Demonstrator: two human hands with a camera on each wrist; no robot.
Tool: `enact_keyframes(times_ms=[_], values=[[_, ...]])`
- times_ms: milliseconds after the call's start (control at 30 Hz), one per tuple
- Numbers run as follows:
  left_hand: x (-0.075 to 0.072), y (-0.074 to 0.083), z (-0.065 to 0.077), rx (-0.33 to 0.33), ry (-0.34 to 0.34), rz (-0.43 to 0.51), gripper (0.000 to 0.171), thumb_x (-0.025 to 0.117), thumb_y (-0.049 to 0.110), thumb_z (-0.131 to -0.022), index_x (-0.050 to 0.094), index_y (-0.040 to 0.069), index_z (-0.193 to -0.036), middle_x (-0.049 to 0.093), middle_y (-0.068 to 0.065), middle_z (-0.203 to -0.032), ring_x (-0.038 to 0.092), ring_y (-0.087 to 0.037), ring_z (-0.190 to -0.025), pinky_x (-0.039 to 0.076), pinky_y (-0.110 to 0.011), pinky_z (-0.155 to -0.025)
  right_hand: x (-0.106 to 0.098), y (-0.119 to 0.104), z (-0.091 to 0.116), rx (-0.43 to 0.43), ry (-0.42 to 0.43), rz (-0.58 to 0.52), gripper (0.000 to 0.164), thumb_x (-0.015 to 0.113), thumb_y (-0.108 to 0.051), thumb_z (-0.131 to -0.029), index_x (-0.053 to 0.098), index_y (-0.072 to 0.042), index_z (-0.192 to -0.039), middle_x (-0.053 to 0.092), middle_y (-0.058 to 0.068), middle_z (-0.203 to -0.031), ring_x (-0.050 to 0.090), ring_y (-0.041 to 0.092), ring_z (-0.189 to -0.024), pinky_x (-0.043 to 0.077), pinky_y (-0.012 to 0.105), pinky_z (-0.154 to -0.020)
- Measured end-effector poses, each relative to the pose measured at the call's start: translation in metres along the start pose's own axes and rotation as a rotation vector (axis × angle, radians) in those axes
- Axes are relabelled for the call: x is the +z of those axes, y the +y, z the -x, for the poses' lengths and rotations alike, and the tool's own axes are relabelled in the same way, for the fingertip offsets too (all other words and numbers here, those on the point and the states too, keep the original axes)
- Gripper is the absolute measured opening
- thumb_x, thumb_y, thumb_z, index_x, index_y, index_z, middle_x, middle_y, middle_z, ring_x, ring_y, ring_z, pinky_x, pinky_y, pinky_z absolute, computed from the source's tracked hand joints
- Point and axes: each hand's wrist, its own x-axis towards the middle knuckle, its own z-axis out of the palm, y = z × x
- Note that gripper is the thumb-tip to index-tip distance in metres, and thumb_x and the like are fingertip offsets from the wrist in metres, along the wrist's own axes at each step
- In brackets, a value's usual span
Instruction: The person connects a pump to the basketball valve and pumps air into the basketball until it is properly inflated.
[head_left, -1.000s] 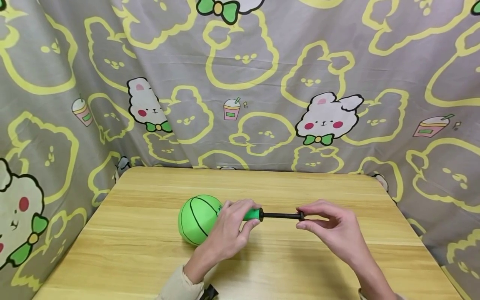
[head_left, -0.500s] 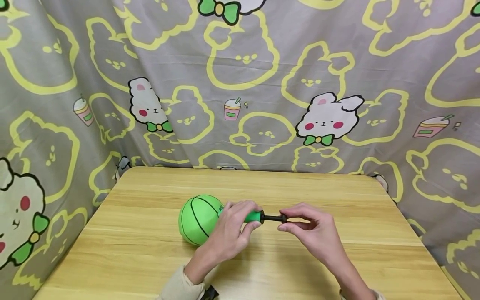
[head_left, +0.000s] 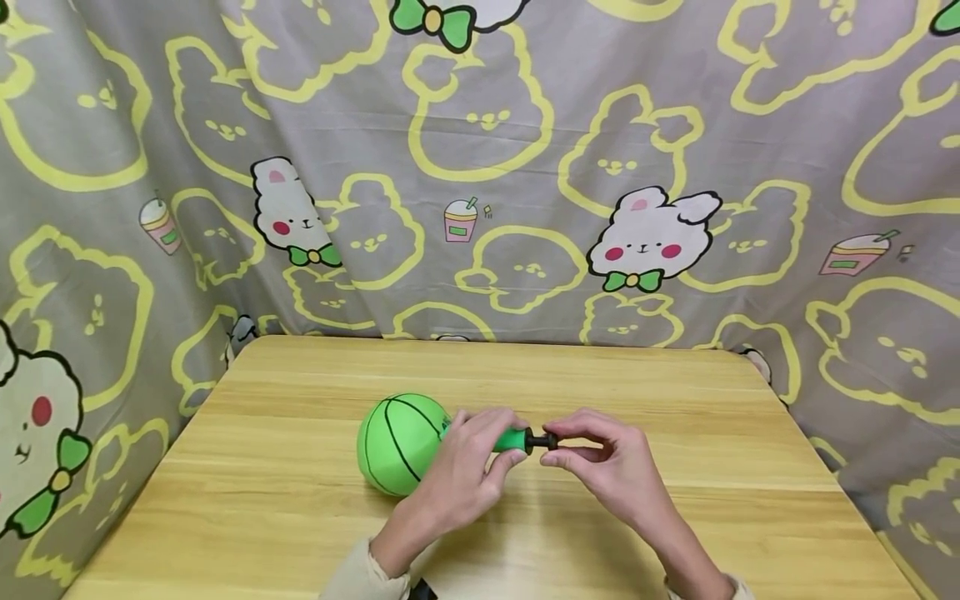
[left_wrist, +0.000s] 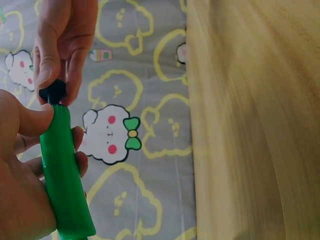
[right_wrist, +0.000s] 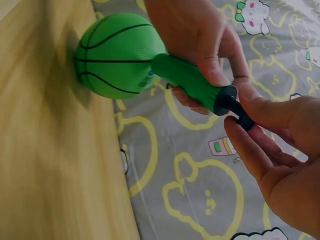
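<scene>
A green hand pump point(right_wrist: 187, 77) with a black plunger points at a green ball point(head_left: 397, 446) with black lines, its far end against the ball in the right wrist view. My left hand point(head_left: 465, 467) grips the pump's green barrel point(left_wrist: 64, 170), thumb on one side and fingers around the other. The black plunger handle point(right_wrist: 245, 121) is pinched between thumb and fingers of my right hand point(head_left: 611, 458). Only a short stretch of the black rod shows between barrel and handle. In the head view, my left hand hides most of the barrel and where it meets the ball.
Under the hands lies a wooden table point(head_left: 300, 533), the ball resting on it. A grey curtain point(head_left: 517, 108) with yellow cartoon outlines hangs behind and along the sides. Part of a black object point(head_left: 422, 590) shows near my left sleeve point(head_left: 367, 575).
My right hand has moved left with the plunger handle, so the rod has slid far into the barrel. My left hand and the ball stay nearly in place.
</scene>
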Motion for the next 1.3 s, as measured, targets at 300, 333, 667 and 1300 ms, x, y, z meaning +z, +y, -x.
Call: enact_keyframes(times_ms=[300, 333, 667, 1300], values=[[-0.001, 0.0, 0.001, -0.018, 0.01, 0.009, 0.021, 0.068, 0.028, -0.098, 0.064, 0.017, -0.116, 0.07, 0.006, -0.111, 0.064, -0.006, -0.103, 0.041, -0.035, -0.085, -0.009, -0.005, -0.002, 0.004, -0.043, -0.003, 0.031, 0.082, 0.009, -0.08, 0.076, -0.003, -0.108, 0.071, 0.014, -0.106, 0.072, 0.024, -0.097, 0.059, 0.039, -0.077], [-0.001, 0.0, 0.0, -0.017, 0.013, 0.01, 0.021, 0.067, 0.028, -0.099, 0.064, 0.017, -0.116, 0.07, 0.006, -0.111, 0.064, -0.006, -0.102, 0.041, -0.035, -0.085, -0.011, -0.006, -0.002, 0.009, -0.043, -0.005, 0.031, 0.082, 0.009, -0.08, 0.076, -0.003, -0.108, 0.071, 0.014, -0.106, 0.072, 0.024, -0.098, 0.059, 0.039, -0.078], [-0.002, -0.002, -0.001, -0.026, 0.021, 0.023, 0.02, 0.064, 0.03, -0.101, 0.064, 0.017, -0.116, 0.069, 0.007, -0.109, 0.063, -0.006, -0.101, 0.042, -0.037, -0.086, -0.032, -0.013, -0.002, 0.043, -0.074, 0.005, 0.032, 0.082, 0.008, -0.08, 0.074, -0.005, -0.108, 0.07, 0.013, -0.109, 0.07, 0.023, -0.102, 0.059, 0.041, -0.079], [-0.01, -0.009, -0.001, -0.022, 0.05, 0.011, 0.019, 0.064, 0.029, -0.101, 0.064, 0.016, -0.116, 0.071, 0.003, -0.114, 0.065, -0.009, -0.107, 0.042, -0.038, -0.086, -0.073, -0.024, 0.0, -0.036, -0.086, -0.02, 0.038, 0.075, 0.026, -0.075, 0.068, 0.014, -0.11, 0.066, 0.023, -0.111, 0.066, 0.021, -0.104, 0.058, 0.044, -0.079]])
